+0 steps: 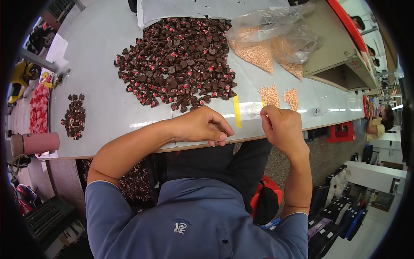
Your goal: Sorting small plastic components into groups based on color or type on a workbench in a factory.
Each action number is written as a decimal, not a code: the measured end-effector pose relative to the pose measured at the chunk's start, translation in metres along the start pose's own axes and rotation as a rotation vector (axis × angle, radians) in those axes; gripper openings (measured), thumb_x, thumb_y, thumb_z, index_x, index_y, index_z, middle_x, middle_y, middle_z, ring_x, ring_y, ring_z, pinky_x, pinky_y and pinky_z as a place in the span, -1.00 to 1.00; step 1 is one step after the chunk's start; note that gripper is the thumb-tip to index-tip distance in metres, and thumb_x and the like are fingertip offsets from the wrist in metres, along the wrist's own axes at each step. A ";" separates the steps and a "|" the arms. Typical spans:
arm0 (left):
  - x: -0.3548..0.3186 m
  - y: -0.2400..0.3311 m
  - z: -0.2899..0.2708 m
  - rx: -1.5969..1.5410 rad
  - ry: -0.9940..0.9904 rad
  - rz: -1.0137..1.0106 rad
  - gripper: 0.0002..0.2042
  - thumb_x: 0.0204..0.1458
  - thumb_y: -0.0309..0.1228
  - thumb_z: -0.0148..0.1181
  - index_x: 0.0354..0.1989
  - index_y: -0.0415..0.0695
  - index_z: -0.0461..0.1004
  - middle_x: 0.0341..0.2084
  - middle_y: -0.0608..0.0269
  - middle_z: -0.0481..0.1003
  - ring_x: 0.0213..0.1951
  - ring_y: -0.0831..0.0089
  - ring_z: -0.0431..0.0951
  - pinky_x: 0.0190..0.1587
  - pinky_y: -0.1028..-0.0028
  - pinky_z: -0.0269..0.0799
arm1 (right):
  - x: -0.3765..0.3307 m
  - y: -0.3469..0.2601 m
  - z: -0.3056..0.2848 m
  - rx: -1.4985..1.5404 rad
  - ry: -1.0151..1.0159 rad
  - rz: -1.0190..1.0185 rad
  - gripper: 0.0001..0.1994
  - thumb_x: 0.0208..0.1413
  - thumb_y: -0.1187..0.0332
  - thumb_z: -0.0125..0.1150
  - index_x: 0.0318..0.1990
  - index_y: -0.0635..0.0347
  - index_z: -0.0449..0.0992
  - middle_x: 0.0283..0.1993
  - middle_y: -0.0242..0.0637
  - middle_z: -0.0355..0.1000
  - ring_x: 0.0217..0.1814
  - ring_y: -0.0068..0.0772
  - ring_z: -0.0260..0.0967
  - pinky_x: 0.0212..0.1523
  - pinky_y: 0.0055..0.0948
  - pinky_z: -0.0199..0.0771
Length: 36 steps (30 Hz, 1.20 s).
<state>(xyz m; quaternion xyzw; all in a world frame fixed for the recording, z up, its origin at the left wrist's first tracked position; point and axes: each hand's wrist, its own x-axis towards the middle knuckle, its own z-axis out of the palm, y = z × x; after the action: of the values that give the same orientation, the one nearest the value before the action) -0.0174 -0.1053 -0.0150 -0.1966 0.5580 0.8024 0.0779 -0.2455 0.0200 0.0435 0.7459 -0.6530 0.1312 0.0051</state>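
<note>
My left hand (202, 125) is over the table's front edge, fingers curled in and thumb close to the fingertips; whatever it grips is hidden. To its right, my right hand (283, 128) is closed in a pinch, and I cannot make out anything between the fingers. Just left of the right hand is a small clear round dish (252, 109), beside a strip of yellow tape (237, 111). Small beige pieces lie in one little heap (269, 95) and a second heap (291, 99) beyond that hand. A big pile of dark brown parts with red-pink spots (177, 64) spreads beyond my left hand.
Clear plastic bags of beige pieces (254, 49) lie at the back right, by a grey-green box (340, 64). At the left are a smaller dark heap (74, 117), a pink cup (41, 143) and a tray of pink-red pieces (39, 105). Another person (379, 123) sits far right.
</note>
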 end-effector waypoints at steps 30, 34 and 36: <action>0.005 -0.004 0.002 -0.153 0.063 0.068 -0.74 0.13 -0.50 0.24 -0.02 -0.31 0.51 -0.14 0.07 0.59 -0.17 0.39 0.65 -0.17 0.53 0.57 | -0.014 -0.046 0.024 0.531 0.115 0.072 -0.89 -0.04 0.62 0.29 -0.35 0.26 0.51 -0.60 -0.32 0.43 -0.67 -0.52 0.37 -0.64 -0.55 0.29; 0.006 -0.006 0.000 -0.147 0.066 0.061 -0.73 0.12 -0.48 0.25 -0.02 -0.31 0.51 -0.15 0.07 0.60 -0.17 0.40 0.65 -0.17 0.54 0.57 | -0.012 -0.046 0.029 0.498 0.123 0.042 -0.88 -0.04 0.61 0.29 -0.35 0.24 0.51 -0.62 -0.34 0.42 -0.68 -0.50 0.37 -0.65 -0.53 0.28; 0.006 -0.006 0.000 -0.151 0.066 0.054 -0.73 0.12 -0.48 0.26 -0.02 -0.31 0.52 -0.17 0.07 0.60 -0.17 0.41 0.65 -0.17 0.54 0.57 | -0.011 -0.047 0.029 0.452 0.109 0.020 -0.86 -0.05 0.52 0.30 -0.33 0.15 0.47 -0.63 -0.32 0.41 -0.64 -0.26 0.40 -0.59 -0.34 0.34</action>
<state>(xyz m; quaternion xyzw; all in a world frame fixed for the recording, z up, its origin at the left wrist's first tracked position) -0.0208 -0.1033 -0.0229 -0.2129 0.5034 0.8371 0.0227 -0.1955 0.0325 0.0208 0.7134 -0.6130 0.3144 -0.1281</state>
